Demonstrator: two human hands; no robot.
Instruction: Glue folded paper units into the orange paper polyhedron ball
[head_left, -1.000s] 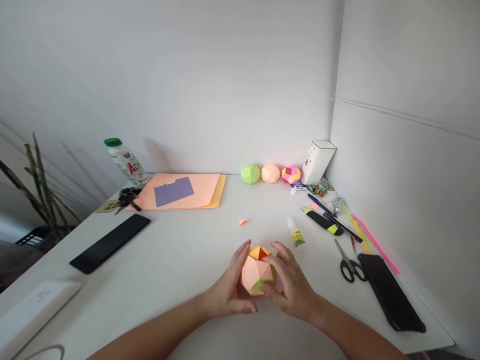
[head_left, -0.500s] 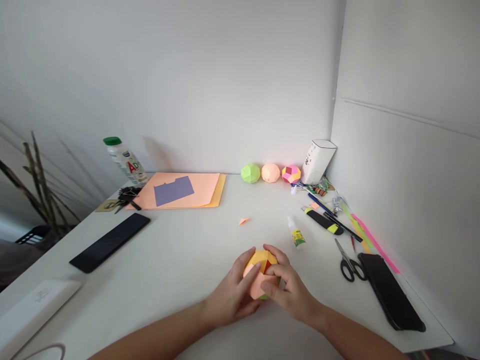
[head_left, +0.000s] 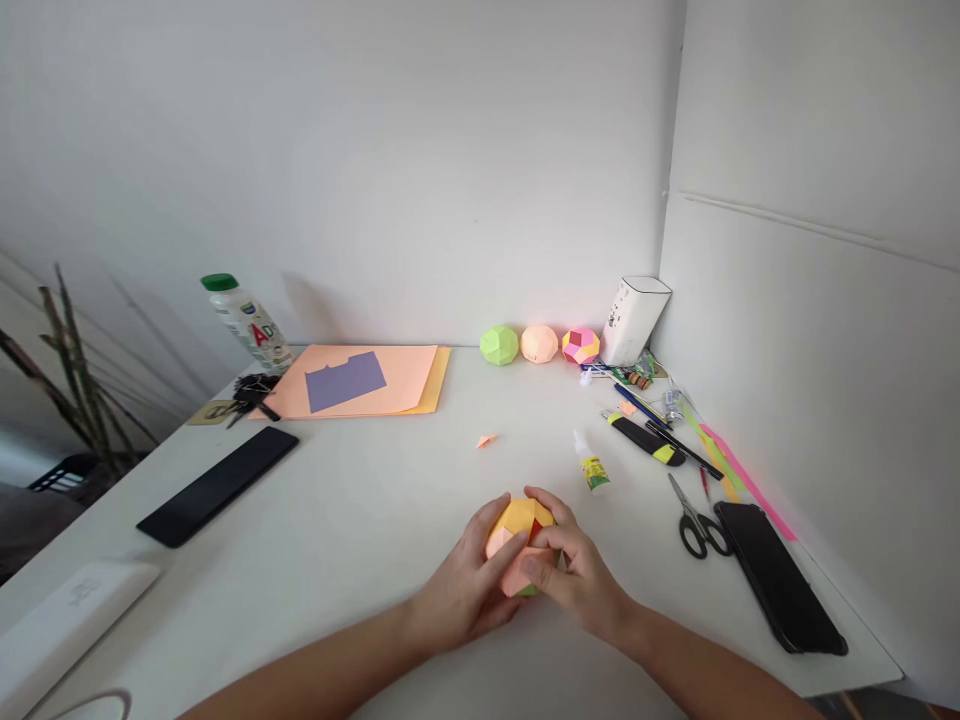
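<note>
Both my hands grip one folded paper ball (head_left: 516, 535) of peach, yellow and red panels, with a bit of green at the bottom, low over the white table (head_left: 360, 520). My left hand (head_left: 465, 585) cups its left side, thumb laid across the front. My right hand (head_left: 574, 570) wraps round its right side, fingers curled over the top and thumb pressed on the front. A small glue bottle (head_left: 592, 464) lies just beyond my right hand. A peach paper scrap (head_left: 486, 441) lies further back.
Three finished paper balls (head_left: 539, 344) stand by the back wall beside a white box (head_left: 632, 320). Peach and yellow sheets (head_left: 360, 382), a bottle (head_left: 246, 322) and keys (head_left: 244, 396) lie back left. A black slab (head_left: 217, 486) lies left; scissors (head_left: 697, 520), pens (head_left: 649, 432) and a phone (head_left: 780, 580) right.
A second ago my fingers were spread loosely about the ball. They have since closed tightly round it, and the ball has turned a little in my grip.
</note>
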